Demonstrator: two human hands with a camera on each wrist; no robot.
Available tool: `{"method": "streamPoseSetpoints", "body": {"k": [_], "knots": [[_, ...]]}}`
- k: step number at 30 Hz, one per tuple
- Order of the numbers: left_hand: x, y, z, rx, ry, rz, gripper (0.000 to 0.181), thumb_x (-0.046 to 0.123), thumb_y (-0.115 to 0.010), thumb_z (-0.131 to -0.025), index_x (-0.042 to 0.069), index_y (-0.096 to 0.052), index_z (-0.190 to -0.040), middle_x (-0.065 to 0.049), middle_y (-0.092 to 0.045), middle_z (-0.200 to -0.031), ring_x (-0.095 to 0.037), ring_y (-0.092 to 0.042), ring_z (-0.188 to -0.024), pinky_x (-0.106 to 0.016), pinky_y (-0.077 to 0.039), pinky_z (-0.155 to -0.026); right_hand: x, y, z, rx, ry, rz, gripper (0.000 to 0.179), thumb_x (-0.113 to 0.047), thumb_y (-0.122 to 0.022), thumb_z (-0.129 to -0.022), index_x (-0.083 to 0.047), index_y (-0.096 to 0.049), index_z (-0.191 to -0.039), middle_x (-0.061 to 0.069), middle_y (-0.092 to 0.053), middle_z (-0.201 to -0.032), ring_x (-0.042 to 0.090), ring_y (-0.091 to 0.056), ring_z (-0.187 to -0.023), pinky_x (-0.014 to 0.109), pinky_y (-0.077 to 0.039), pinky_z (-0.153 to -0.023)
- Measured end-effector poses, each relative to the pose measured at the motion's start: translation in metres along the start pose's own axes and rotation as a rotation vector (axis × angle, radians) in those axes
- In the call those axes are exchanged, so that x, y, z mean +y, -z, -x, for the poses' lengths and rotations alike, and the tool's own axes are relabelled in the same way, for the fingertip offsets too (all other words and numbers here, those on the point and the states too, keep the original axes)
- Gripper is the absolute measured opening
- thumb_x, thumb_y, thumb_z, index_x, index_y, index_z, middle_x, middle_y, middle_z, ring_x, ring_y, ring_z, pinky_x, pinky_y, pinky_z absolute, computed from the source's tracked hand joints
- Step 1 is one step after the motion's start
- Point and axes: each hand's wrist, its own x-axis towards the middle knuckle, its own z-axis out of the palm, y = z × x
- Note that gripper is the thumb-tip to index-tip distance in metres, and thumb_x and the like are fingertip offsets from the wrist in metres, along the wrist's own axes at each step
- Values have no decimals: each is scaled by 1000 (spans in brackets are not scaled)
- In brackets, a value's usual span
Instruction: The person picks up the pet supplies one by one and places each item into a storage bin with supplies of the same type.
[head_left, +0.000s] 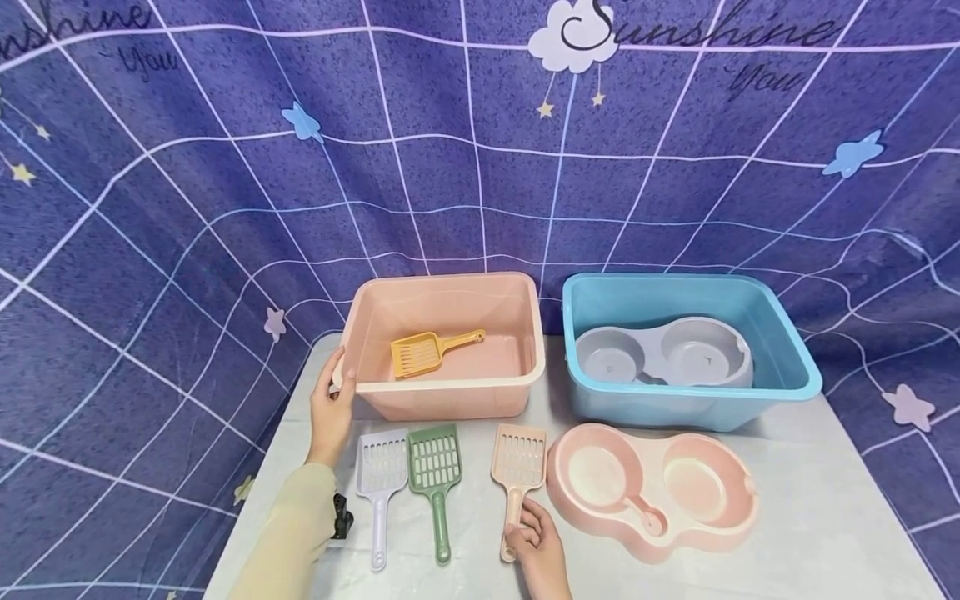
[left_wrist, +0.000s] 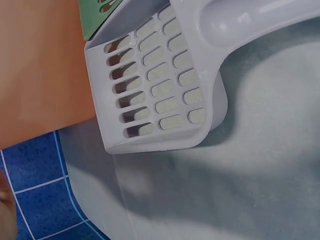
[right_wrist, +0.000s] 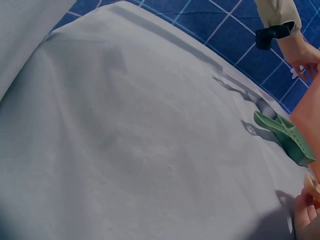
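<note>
Peach scoop (head_left: 517, 482) held by its handle, pink bin (head_left: 450, 387) held at its corner

The peach scoop is at the near side of the surface (head_left: 480, 550), in front of the pink bin; whether it is lifted a little, I cannot tell. The right grip (head_left: 542, 546) has its fingers curled round the slim handle, probably because that part is easiest to grasp. The left grip (head_left: 332, 417) holds the bin's near left corner, thumb at the front and fingers along the side — a hold that would steady it.

The lavender scoop (head_left: 381, 487) and green scoop (head_left: 437, 487) lie side by side, handles toward the person, which likely keeps them easy to reach. A yellow scoop (head_left: 441, 343) lies inside the pink bin. The gray double bowl (head_left: 654, 348) sits within the blue bin (head_left: 686, 391) — small enough to fit below the rim — while the pink double bowl (head_left: 660, 468) stands in front.
</note>
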Motion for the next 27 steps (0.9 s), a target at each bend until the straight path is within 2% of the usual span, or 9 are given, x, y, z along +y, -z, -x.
{"method": "streamPoseSetpoints", "body": {"k": [3, 5, 10, 13, 16, 22, 27], "knots": [[-5, 1, -2, -6, -6, 1, 48, 19, -53, -103, 7, -45, -149, -12, -42, -152, -9, -50, -88, -14, -42, -70, 2, -1, -1, 4, 7, -43, 70, 3, -69, -85, 15, -32, -143, 18, -60, -115, 10, -58, -79, 23, -54, -68], [-14, 0, -4, -5, 2, 18, 49, 21, -54, -103, 11, -45, -149, -10, -42, -152, -8, -50, -92, -14, -42, -71, 3, -1, -1, 7, 12, -64, 73, 7, -71, -82, 14, -32, -144, 17, -60, -114, 10, -58, -77, 22, -54, -67], [-33, -2, -12, 17, 32, 52, 48, 27, -55, -102, 23, -46, -150, -3, -43, -151, -10, -47, -111, -13, -43, -79, 3, -1, -4, 21, 35, -43, 73, 6, -75, -82, 14, -35, -142, 15, -61, -106, 8, -56, -72, 20, -52, -62], [-35, -2, -14, 21, 41, 68, 48, 26, -55, -102, 23, -46, -150, -2, -44, -151, -11, -46, -117, -13, -42, -82, 3, 0, -6, 30, 32, -34, 72, 3, -75, -83, 14, -36, -142, 13, -61, -101, 7, -54, -70, 19, -49, -60], [-29, -1, -12, 14, 49, 93, 49, 22, -56, -102, 18, -46, -150, -5, -43, -151, -12, -45, -121, -12, -42, -85, 3, 0, -6, 28, 24, -37, 72, 2, -75, -83, 14, -36, -142, 11, -61, -99, 6, -52, -70, 18, -48, -59], [-1, 1, -3, -17, 58, 101, 49, 15, -54, -102, 5, -43, -149, -14, -41, -152, -18, -43, -125, -11, -41, -86, 3, 0, -5, 27, 29, -77, 71, 5, -73, -83, 13, -35, -143, 10, -59, -98, 5, -51, -68, 16, -46, -59], [4, 0, -2, -17, 64, 123, 49, 12, -56, -101, 4, -44, -148, -14, -42, -151, -20, -43, -126, -11, -43, -84, 0, 1, -3, 33, 42, -96, 70, 6, -72, -83, 13, -36, -143, 10, -58, -97, 4, -50, -67, 16, -45, -58]]}}
